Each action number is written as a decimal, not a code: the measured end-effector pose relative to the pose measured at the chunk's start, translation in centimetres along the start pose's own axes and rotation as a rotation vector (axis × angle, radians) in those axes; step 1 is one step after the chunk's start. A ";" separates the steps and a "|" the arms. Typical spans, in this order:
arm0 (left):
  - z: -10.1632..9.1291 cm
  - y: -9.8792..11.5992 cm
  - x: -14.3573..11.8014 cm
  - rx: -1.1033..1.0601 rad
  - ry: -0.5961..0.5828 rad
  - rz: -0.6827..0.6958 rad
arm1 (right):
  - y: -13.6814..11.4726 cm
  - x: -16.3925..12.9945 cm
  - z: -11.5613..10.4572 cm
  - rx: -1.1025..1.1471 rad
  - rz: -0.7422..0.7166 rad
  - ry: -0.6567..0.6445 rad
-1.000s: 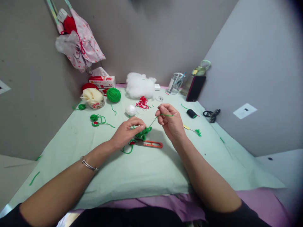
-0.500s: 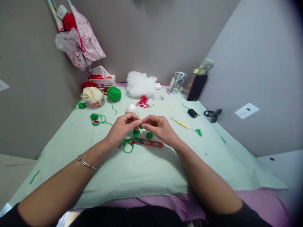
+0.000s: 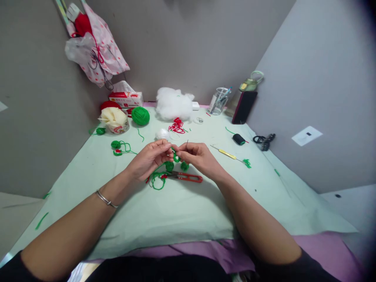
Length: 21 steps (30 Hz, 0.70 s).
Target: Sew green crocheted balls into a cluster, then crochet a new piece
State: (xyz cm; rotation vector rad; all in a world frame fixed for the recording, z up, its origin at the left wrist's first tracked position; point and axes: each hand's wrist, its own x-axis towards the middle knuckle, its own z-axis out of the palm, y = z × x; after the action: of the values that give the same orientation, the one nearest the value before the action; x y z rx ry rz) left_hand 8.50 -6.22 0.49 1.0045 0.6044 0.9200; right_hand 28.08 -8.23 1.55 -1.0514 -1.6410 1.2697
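Observation:
Over the middle of the table my left hand (image 3: 152,156) and my right hand (image 3: 197,156) meet, fingertips almost touching. Between them is a small green crocheted piece (image 3: 176,156), with an opening in it. My right thumb and fingers pinch its right side, and a thin needle-like shaft (image 3: 187,145) points up from that hand. My left thumb and forefinger are closed at its upper left edge, the palm turned partly up. Just below lie two green crocheted balls (image 3: 169,166), red-handled thread snips (image 3: 188,178) and a loop of green yarn (image 3: 158,183) with a red bit.
Behind are white stuffing (image 3: 174,103), a white yarn ball (image 3: 162,134), tangled red yarn (image 3: 177,126) and a green yarn ball (image 3: 140,116). A yellow-handled crochet hook (image 3: 227,154), black thread spool (image 3: 239,139) and phone (image 3: 244,107) are right; a tub (image 3: 119,127) is left.
My left hand has rolled its palm upward and shifted slightly left, uncovering more of the green crocheted piece. My right hand keeps its pinch, nearly in place.

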 end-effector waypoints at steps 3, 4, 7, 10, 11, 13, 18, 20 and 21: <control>-0.1 0.1 0.0 -0.010 0.001 0.005 | 0.1 0.1 -0.1 0.058 -0.028 0.052; -0.1 0.1 0.0 -0.012 0.000 0.005 | 0.2 0.2 -0.2 0.084 -0.041 0.078; 0.0 0.2 0.0 -0.022 -0.015 -0.002 | 0.4 0.4 -0.2 0.174 -0.088 0.149; 0.1 0.2 0.0 -0.012 -0.037 -0.017 | 0.4 0.5 -0.2 0.262 -0.145 0.179; 0.1 0.2 0.0 -0.004 -0.038 -0.022 | 0.4 0.5 -0.2 0.279 -0.161 0.187; 0.0 0.2 0.0 0.007 -0.027 -0.022 | 0.3 0.5 -0.2 0.290 -0.174 0.204; -0.1 0.2 0.0 0.021 -0.006 -0.005 | 0.4 0.4 -0.2 0.277 -0.152 0.184; -0.1 0.2 0.0 0.018 -0.011 -0.006 | 0.5 0.3 -0.3 0.239 -0.159 0.179; -0.1 0.2 0.0 0.016 -0.012 -0.007 | 0.5 0.3 -0.3 0.207 -0.171 0.191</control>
State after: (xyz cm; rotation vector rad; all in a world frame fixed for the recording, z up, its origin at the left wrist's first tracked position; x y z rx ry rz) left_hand 8.35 -6.14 0.59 1.0217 0.6054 0.9033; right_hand 28.33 -7.81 1.14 -0.8591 -1.3915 1.1598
